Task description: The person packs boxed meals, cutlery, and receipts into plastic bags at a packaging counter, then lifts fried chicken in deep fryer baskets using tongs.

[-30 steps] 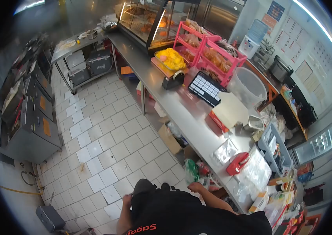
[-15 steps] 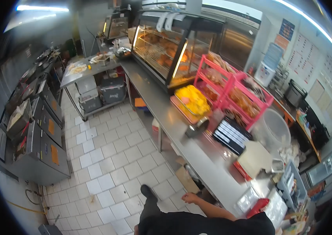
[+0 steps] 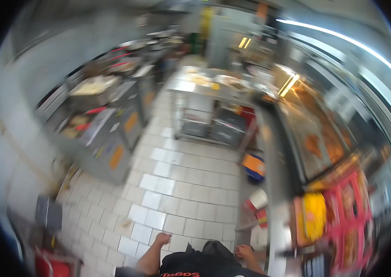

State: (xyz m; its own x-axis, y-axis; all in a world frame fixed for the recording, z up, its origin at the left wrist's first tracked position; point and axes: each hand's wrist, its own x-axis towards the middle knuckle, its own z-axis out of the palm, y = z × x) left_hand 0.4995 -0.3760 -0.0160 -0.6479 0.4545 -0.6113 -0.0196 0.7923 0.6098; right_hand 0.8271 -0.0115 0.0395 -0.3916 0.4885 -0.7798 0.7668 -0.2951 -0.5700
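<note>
Low in the view, in front of my dark shirt [image 3: 181, 270], my left hand [image 3: 162, 239] hangs over the tiled floor with its fingers curled in and nothing seen in it. My right hand [image 3: 244, 251] is also loosely closed, with nothing showing in it, close to the edge of the long steel counter [image 3: 276, 235]. On that counter, to the right of this hand, lies a tray of bright yellow food [image 3: 314, 216] beside a pink rack [image 3: 348, 198]. The picture is smeared by motion.
A lit glass food warmer [image 3: 315, 124] stands along the right. Fryers [image 3: 105, 131] line the left wall. Across the far end is a steel table [image 3: 181, 85] with grey bins [image 3: 228, 127] under it. A tiled floor [image 3: 195, 184] runs between them.
My view has swung left, so the counter, warmer and pink rack now sit farther right and the fryers nearer the middle. My left hand has come into view.
</note>
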